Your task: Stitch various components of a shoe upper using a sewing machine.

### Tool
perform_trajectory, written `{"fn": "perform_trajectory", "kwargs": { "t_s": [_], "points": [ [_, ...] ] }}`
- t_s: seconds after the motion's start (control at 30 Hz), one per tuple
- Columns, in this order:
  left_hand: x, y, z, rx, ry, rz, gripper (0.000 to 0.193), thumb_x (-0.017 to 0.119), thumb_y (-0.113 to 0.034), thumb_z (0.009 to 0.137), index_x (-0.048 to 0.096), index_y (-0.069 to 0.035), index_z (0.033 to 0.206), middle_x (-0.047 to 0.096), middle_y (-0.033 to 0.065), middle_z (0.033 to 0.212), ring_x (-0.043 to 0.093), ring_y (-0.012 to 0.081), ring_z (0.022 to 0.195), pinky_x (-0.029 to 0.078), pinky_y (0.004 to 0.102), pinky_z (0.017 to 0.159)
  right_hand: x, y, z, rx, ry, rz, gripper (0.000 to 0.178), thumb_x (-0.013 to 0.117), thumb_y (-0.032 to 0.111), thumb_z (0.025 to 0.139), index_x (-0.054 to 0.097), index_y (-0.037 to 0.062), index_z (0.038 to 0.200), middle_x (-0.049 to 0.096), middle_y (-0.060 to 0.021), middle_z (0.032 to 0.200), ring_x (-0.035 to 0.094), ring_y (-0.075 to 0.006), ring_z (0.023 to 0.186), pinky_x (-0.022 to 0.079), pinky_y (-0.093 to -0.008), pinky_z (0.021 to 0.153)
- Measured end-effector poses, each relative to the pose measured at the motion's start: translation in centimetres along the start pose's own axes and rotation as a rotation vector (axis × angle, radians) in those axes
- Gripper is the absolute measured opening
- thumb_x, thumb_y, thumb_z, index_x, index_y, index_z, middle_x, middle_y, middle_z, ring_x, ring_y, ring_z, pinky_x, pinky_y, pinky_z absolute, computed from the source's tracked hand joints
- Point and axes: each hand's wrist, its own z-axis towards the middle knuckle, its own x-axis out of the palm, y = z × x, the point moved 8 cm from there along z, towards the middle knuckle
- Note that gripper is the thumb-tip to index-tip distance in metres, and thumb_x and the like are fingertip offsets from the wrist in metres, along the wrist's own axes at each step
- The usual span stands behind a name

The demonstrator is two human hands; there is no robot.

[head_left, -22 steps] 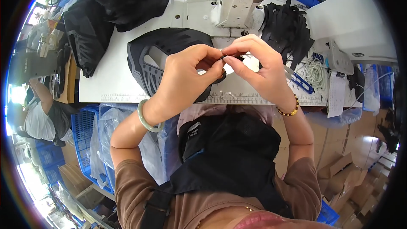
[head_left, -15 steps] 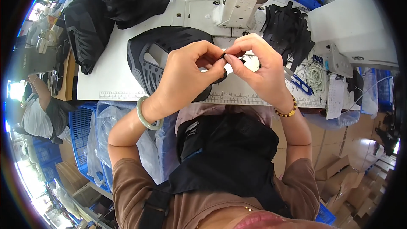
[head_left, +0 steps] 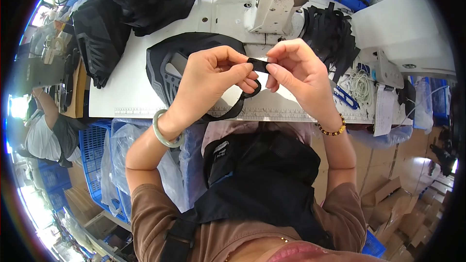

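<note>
A short black strap (head_left: 258, 65) spans the small gap between my two hands, lying flat. My left hand (head_left: 211, 80) pinches its left end between thumb and forefinger. At the other end, the thumb and fingertips of my right hand (head_left: 303, 77) grip it. Beneath my left hand lies a black fabric piece with a grey pattern and a cut-out (head_left: 162, 63), partly hidden by the hand and wrist. A black band (head_left: 235, 111) curves out below the left fingers toward the table's front edge; where it joins is hidden.
A white sewing machine (head_left: 272, 9) stands beyond my hands. To its right lie a bundle of black straps (head_left: 330, 36), tangled pale thread (head_left: 359, 85) and a blue-handled cutting tool (head_left: 345, 98). Black fabric pieces (head_left: 145, 0) are heaped at the far left. A ruler strip (head_left: 272, 114) edges the white table.
My fingertips, close together before, have drawn apart, and the black strap now shows stretched between them. The right fingers have spread more. More of the black band shows below my left hand.
</note>
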Motion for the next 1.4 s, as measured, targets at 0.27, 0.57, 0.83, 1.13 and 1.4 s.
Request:
{"fn": "perform_trajectory", "kwargs": {
  "t_s": [0.27, 0.57, 0.83, 1.13, 1.4],
  "points": [
    [1.7, -1.3, 1.3, -0.075, 0.244, 0.272, 0.011, 0.060, -0.007, 0.088, 0.062, 0.003, 0.087, 0.064, 0.0059, 0.075, 0.061, 0.0099, 0.064, 0.050, 0.0218, 0.059, -0.4, 1.6, -0.4, -0.098, 0.058, -0.279, 0.021, 0.062, 0.007, 0.088, 0.053, 0.0011, 0.106, 0.057, -0.0061, 0.094, 0.060, -0.0099, 0.078, 0.050, -0.0255, 0.065],
    [2.6, -1.0, 1.6, -0.185, 0.264, 0.272, 0.013, 0.061, -0.009, 0.087, 0.062, 0.004, 0.089, 0.065, 0.0054, 0.075, 0.061, 0.0080, 0.064, 0.050, 0.0214, 0.059, 0.6, 4.5, -2.1, -0.553, 0.003, -0.931, 0.023, 0.067, 0.012, 0.082, 0.056, 0.0029, 0.100, 0.054, -0.0077, 0.087, 0.059, -0.0235, 0.065, 0.049, -0.0317, 0.057],
    [2.9, -1.2, 1.4, -0.095, 0.247, 0.290, 0.010, 0.058, -0.008, 0.088, 0.062, 0.001, 0.086, 0.063, 0.0036, 0.072, 0.059, 0.0085, 0.063, 0.046, 0.0208, 0.056, 0.2, 4.4, -3.0, -0.565, -0.051, -0.926, 0.023, 0.067, 0.013, 0.081, 0.056, 0.0034, 0.099, 0.054, -0.0080, 0.087, 0.059, -0.0226, 0.065, 0.049, -0.0308, 0.056],
    [1.8, -2.1, -0.7, -0.092, 0.172, 0.604, 0.011, 0.062, -0.006, 0.085, 0.063, 0.000, 0.094, 0.064, 0.0074, 0.092, 0.062, 0.0134, 0.079, 0.047, 0.0248, 0.066, -2.7, 3.5, -3.5, -0.367, -0.191, -0.614, 0.024, 0.067, 0.017, 0.085, 0.054, 0.0011, 0.096, 0.054, -0.0064, 0.085, 0.059, -0.0138, 0.064, 0.048, -0.0261, 0.054],
    [4.2, 0.5, -2.2, 0.186, 0.170, 1.324, 0.007, 0.060, -0.005, 0.080, 0.057, 0.000, 0.084, 0.058, 0.0175, 0.099, 0.060, 0.0351, 0.080, 0.048, 0.0411, 0.065, -2.4, -3.0, -4.2, 0.240, -0.123, -0.111, 0.023, 0.062, 0.016, 0.090, 0.051, -0.0027, 0.097, 0.058, -0.0065, 0.083, 0.057, -0.0081, 0.059, 0.046, -0.0218, 0.043]
  ]
}}
